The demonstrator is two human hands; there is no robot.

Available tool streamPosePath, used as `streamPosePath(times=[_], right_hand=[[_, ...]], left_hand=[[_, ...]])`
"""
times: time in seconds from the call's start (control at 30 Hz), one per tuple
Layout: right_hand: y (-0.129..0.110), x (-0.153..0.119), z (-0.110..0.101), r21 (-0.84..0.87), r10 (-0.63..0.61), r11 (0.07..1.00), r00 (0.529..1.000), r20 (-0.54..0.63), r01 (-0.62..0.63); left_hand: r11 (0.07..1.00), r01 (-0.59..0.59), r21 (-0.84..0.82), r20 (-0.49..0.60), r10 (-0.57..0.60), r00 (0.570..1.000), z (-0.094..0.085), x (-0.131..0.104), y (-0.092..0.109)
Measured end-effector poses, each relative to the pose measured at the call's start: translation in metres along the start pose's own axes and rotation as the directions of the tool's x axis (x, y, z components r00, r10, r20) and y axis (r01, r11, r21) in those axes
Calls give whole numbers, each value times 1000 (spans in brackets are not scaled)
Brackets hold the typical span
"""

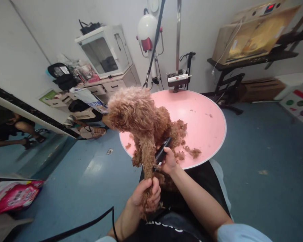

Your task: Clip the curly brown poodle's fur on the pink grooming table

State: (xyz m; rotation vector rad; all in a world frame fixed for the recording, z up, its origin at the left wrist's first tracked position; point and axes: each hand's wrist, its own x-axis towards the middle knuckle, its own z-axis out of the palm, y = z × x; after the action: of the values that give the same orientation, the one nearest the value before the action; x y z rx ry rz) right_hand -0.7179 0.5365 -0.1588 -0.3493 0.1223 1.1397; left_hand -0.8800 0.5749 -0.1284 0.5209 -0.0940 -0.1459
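Note:
A curly brown dog sits at the near left edge of a round pink grooming table, its head turned to the left. My left hand is closed around the lower part of the dog's outstretched front leg. In my right hand is a black hair clipper, held beside that leg, close to the chest. The clipper's lower end is partly hidden by the leg and my fingers. Loose clumps of cut fur lie on the tabletop behind and beside the dog.
A metal pole with a tool holder rises at the table's back. A dark strap hangs near the dog. A black cable crosses at lower left. A white cabinet stands behind; a lit wooden box is at right.

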Motion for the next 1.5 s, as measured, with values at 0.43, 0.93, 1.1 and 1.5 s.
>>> streamPosePath(times=[0.43,0.93,1.1,1.5], right_hand=[[-9,-15,7,-152,-92,983,992,87,105],[-74,-57,116,-831,-475,-86,710,519,550],[-51,-64,162,-626,-154,-736,836,527,259],[-11,-27,175,-211,-230,-963,917,325,-167]], left_hand=[[1000,19,15,-30,-18,999,-11,-1,-2],[762,189,619,-547,245,801,-28,33,-18],[767,108,633,-508,306,805,-30,42,-24],[491,-233,840,-209,687,696,-34,56,-44]])
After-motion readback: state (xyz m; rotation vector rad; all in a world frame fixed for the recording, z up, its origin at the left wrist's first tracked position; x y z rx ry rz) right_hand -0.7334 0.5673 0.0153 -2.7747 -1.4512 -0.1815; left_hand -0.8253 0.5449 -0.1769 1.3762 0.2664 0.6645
